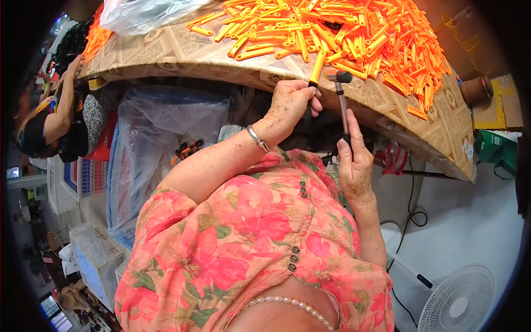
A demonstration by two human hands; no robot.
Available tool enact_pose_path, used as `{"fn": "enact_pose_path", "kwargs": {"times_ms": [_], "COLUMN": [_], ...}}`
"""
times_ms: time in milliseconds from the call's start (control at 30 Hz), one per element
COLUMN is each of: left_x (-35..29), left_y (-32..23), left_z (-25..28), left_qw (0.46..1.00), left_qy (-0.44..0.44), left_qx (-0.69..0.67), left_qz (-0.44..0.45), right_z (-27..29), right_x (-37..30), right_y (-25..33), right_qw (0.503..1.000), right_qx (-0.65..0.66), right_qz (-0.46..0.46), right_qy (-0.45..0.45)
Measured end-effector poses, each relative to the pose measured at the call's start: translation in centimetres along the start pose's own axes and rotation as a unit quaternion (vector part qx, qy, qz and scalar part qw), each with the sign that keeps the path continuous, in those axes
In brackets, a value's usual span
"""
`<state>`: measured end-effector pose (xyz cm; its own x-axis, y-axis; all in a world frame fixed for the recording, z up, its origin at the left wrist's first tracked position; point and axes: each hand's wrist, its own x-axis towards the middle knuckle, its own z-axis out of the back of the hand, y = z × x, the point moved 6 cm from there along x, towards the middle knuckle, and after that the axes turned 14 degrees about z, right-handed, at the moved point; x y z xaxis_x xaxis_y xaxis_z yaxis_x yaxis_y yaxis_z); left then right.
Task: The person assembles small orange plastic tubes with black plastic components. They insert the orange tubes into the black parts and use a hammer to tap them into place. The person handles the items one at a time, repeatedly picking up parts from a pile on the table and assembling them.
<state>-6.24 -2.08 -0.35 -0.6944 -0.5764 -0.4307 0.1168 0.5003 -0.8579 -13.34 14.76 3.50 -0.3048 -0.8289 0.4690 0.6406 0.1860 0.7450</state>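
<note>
My left hand (292, 105) is closed on a slim orange plastic handle (318, 67), pinched at its dark lower end between thumb and fingers near the table's edge. The handle points up and leans slightly right. In my right hand (355, 163) is a small hammer (342, 102) with a black head and a metal shaft, gripped low on its dark grip. The hammer's head is raised just right of the orange handle, and a gap shows between them. A big pile of similar orange handles (381, 44) covers the table beyond both hands.
The patterned tabletop (160, 52) curves across the top, with a clear plastic bag (144, 14) on it. Below left stands a plastic-lined bin (160, 119) with dark and orange pieces. Another person's arm (61, 113) reaches the table at far left. A fan (459, 304) is lower right.
</note>
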Motion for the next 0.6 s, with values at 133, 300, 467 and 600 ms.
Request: {"fn": "enact_pose_path", "kwargs": {"times_ms": [133,300,467,600], "left_x": [0.1,-2.2,-6.1,-7.8], "left_y": [0.1,0.0,0.9,5.2], "left_z": [-0.1,1.6,9.1,21.0], "left_qw": [1.0,0.999,0.984,0.941], "left_qy": [0.008,-0.02,-0.155,-0.289], "left_qx": [-0.012,0.014,0.008,-0.171], "left_qz": [0.007,-0.029,-0.092,-0.051], "right_z": [-0.2,3.8,13.6,23.8], "right_x": [0.2,0.5,0.4,-0.6], "right_y": [0.0,-1.5,-5.5,-13.3], "right_qw": [0.999,0.99,0.934,0.908], "right_qx": [-0.025,0.035,0.032,-0.245], "right_qz": [0.002,-0.053,-0.099,-0.13], "right_qy": [0.039,-0.125,-0.343,-0.314]}}
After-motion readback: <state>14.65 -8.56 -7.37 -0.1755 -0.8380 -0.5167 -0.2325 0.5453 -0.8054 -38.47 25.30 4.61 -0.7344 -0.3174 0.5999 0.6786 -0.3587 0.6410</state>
